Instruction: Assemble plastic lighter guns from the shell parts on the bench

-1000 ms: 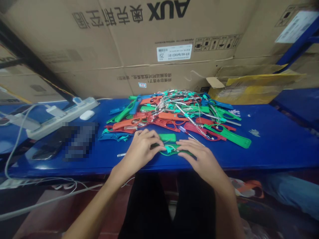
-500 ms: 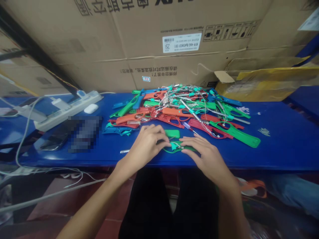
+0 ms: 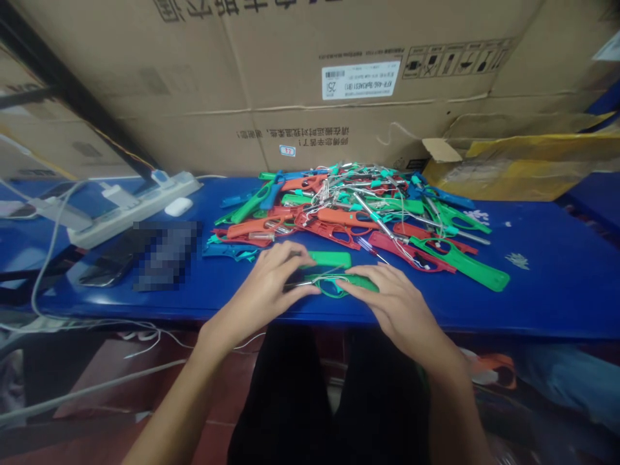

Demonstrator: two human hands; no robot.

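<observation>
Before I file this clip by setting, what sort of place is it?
Likely an assembly workspace: a heap of plastic lighter-style casings and metal tubes lies on a blue table, with a cardboard carton behind.

White power strip (image 3: 139, 208) beside dark phone (image 3: 107, 265)

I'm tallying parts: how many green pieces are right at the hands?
2: a green shell touched by the right hand, and a green piece just beyond the shell. More may be hidden.

Small workshop, blue bench (image 3: 547, 290), heaped plastic casings (image 3: 339, 217), large cardboard carton (image 3: 290, 84).
</observation>
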